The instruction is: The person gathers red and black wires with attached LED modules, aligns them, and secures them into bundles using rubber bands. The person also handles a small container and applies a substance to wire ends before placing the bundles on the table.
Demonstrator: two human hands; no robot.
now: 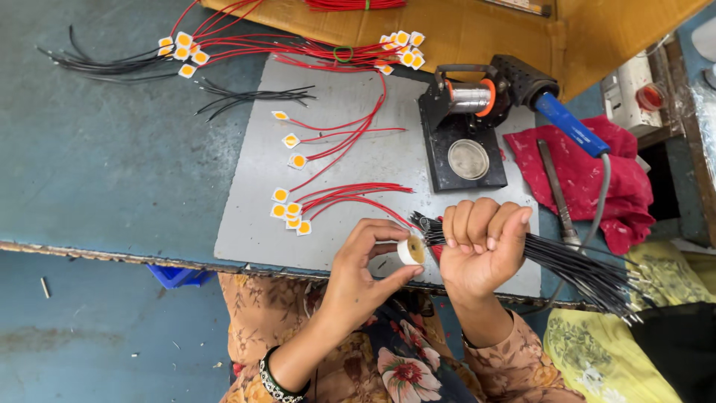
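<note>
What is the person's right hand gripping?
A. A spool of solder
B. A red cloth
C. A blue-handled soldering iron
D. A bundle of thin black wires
D: the right hand is closed around a bundle of black wires, while the soldering iron rests on its stand and the red cloth lies untouched.

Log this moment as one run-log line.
left hand: pinches small white roll | right hand: grips black wire bundle | wire tips meet roll | soldering iron parked on stand
</note>
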